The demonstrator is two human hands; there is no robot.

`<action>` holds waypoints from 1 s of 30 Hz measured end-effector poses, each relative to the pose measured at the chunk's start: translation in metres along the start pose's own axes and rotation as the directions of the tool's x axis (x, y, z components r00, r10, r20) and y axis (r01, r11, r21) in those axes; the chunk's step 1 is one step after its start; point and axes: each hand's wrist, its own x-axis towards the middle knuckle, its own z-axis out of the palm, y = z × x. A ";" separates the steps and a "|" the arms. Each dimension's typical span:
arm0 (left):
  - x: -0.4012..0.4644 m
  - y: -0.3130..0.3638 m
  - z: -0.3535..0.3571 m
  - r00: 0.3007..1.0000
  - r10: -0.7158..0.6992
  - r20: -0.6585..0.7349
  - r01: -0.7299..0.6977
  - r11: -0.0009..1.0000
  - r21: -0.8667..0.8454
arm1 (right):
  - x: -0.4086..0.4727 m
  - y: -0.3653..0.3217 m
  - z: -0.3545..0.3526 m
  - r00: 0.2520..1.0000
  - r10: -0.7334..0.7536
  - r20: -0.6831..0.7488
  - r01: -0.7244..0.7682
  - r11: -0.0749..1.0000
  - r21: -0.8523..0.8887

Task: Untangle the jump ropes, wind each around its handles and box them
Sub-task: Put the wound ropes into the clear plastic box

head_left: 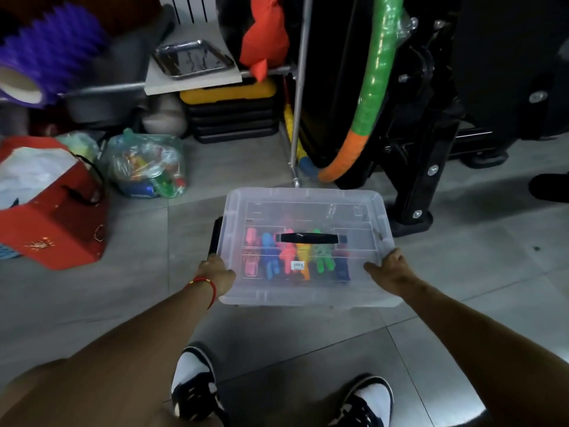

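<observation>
A clear plastic box with its lid on and a black carry handle sits in front of me above the grey tiled floor. Through the lid I see several wound jump ropes side by side: pink, blue, red, orange, green and dark blue. My left hand grips the box's left edge beside a black side latch. My right hand grips the right edge. Whether the box rests on the floor or is lifted I cannot tell.
A red gift bag and a clear bag of toys lie at the left. Black gym equipment with a green-orange hoop stands behind the box. A yellow-black case sits under a shelf. My shoes are below.
</observation>
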 end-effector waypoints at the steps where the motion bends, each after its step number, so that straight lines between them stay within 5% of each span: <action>1: 0.003 -0.001 0.001 0.999 0.012 -0.039 -0.012 1.000 0.009 | 0.000 -0.008 -0.001 1.000 0.020 0.001 -0.020 0.999 0.028; 5: 0.015 -0.004 -0.006 0.989 0.044 -0.138 -0.037 0.998 0.054 | 0.012 -0.025 -0.002 0.996 0.087 -0.012 -0.088 0.995 -0.037; 19: 0.027 -0.034 -0.004 0.997 -0.046 0.054 0.051 0.995 -0.087 | 0.004 -0.020 0.001 0.983 0.158 0.095 -0.119 0.938 -0.326; 25: -0.046 -0.056 0.015 0.978 -0.175 -0.111 0.172 0.984 -0.035 | -0.032 -0.012 0.012 0.960 0.117 0.253 -0.022 0.937 -0.348; 27: -0.065 -0.066 0.024 0.968 -0.080 -0.236 0.102 0.991 0.083 | -0.039 -0.007 0.013 0.957 0.087 0.276 0.011 0.942 -0.336; 29: -0.075 -0.061 0.030 0.919 0.277 -0.279 -0.164 0.916 0.367 | -0.041 -0.005 0.012 0.965 0.046 0.259 0.036 0.952 -0.305; 30: -0.077 -0.051 0.033 0.882 0.435 -0.183 -0.301 0.818 0.490 | -0.041 -0.005 0.010 0.968 0.031 0.250 0.046 0.954 -0.297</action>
